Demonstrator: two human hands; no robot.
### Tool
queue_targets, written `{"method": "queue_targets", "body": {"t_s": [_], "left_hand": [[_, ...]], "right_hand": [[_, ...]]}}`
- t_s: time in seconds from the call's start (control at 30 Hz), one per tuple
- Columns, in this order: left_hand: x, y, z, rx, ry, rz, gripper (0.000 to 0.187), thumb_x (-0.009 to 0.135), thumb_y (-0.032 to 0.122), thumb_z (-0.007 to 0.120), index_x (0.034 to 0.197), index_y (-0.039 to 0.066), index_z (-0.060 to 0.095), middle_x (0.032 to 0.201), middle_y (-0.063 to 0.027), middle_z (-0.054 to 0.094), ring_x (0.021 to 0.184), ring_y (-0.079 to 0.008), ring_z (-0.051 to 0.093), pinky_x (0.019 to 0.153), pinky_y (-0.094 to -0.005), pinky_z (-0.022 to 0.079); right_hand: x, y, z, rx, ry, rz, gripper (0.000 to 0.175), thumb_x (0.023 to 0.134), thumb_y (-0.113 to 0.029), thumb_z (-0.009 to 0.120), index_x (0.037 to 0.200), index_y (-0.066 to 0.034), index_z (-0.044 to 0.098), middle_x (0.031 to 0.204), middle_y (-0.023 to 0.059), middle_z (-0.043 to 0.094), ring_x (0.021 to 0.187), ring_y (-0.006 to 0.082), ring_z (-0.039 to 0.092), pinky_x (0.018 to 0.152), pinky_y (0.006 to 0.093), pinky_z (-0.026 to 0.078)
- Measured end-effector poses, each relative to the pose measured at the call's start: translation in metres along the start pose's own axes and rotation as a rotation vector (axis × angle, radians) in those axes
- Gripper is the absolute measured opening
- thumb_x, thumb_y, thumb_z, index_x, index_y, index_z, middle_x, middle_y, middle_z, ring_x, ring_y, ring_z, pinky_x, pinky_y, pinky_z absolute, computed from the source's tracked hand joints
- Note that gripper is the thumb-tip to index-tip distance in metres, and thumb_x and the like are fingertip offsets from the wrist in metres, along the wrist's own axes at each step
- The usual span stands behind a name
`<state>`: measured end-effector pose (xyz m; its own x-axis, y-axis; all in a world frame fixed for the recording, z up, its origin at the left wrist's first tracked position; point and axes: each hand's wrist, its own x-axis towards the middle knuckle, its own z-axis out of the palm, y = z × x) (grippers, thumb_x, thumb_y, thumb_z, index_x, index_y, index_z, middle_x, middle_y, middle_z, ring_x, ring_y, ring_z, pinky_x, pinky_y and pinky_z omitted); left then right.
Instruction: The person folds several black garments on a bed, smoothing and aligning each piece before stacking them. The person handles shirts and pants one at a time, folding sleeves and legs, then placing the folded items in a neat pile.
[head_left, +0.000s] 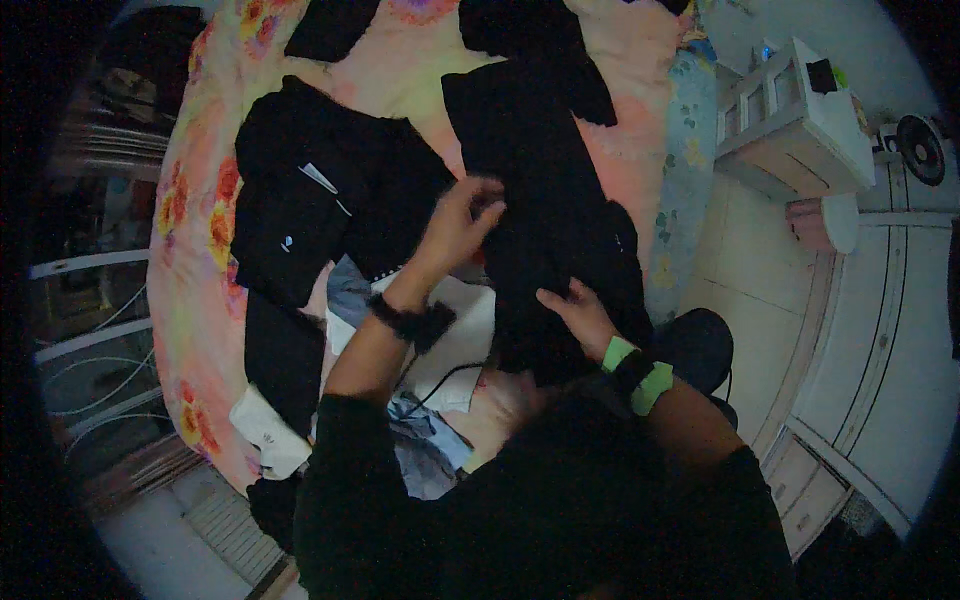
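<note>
Black clothes lie spread over a bed with a floral pink and yellow cover (337, 90). My left hand (465, 221), slightly blurred, is at the left edge of a long black garment (540, 195); its fingers are apart and curved. Lower on the same garment rests my right hand (581, 311), thumb and fingers apart. To the left lies another black garment (300, 180) with a white tag (318, 178). Under my left forearm are a white cloth (457, 315) and a grey-blue cloth (427, 450), partly hidden. Both wrists wear bands.
A white cloth (270, 435) lies at the bed's lower left edge. More black garments (330, 30) are at the far end. Beyond the bed's right side stand a white wooden cabinet (810, 142), a pink and white bin (821, 223) and a fan (921, 150). Shelving (97, 262) stands left.
</note>
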<state>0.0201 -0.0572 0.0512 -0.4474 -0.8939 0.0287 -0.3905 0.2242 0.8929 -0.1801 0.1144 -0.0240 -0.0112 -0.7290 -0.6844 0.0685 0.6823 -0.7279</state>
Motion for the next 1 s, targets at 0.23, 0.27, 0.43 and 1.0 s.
{"method": "queue_targets", "body": {"t_s": [0.23, 0.27, 0.43, 1.0], "left_hand": [[-0.177, 0.055, 0.088, 0.215, -0.157, -0.165, 0.05, 0.08, 0.019, 0.078, 0.121, 0.002, 0.056, 0.112, -0.0185, 0.056, 0.105, -0.0383, 0.056, 0.09, -0.0453, 0.047], [-0.186, 0.058, 0.098, 0.306, -0.186, -0.171, 0.052, 0.08, 0.019, 0.078, 0.123, 0.002, 0.055, 0.112, -0.0184, 0.056, 0.106, -0.0384, 0.055, 0.09, -0.0451, 0.046], [-0.19, 0.049, 0.111, 0.281, -0.027, -0.101, 0.059, 0.079, 0.022, 0.08, 0.127, 0.001, 0.053, 0.115, -0.0195, 0.053, 0.107, -0.0407, 0.053, 0.089, -0.0497, 0.044], [-0.189, 0.03, 0.102, 0.123, 0.088, -0.018, 0.033, 0.08, 0.016, 0.079, 0.106, 0.003, 0.063, 0.097, -0.0149, 0.062, 0.089, -0.036, 0.062, 0.078, -0.0439, 0.051]], "right_hand": [[-0.015, -0.014, -0.011, -0.121, 0.02, -0.001, 0.081, 0.088, -0.046, 0.075, 0.142, 0.0069, 0.047, 0.13, 0.0204, 0.061, 0.112, 0.0244, 0.06, 0.097, 0.0324, 0.048], [-0.02, -0.025, -0.017, -0.098, -0.029, -0.129, 0.072, 0.089, -0.048, 0.074, 0.133, 0.0054, 0.055, 0.119, 0.0179, 0.066, 0.103, 0.0239, 0.063, 0.091, 0.0326, 0.05], [-0.008, -0.068, 0.001, -0.558, 0.191, -0.382, 0.052, 0.087, -0.034, 0.076, 0.121, 0.0013, 0.06, 0.106, 0.0215, 0.07, 0.102, 0.0341, 0.068, 0.089, 0.0408, 0.053], [0.029, -0.082, -0.061, -0.511, -0.012, -0.432, 0.03, 0.088, -0.02, 0.073, 0.107, 0.0, 0.064, 0.104, 0.0141, 0.068, 0.1, 0.0255, 0.064, 0.089, 0.0368, 0.05]]}}
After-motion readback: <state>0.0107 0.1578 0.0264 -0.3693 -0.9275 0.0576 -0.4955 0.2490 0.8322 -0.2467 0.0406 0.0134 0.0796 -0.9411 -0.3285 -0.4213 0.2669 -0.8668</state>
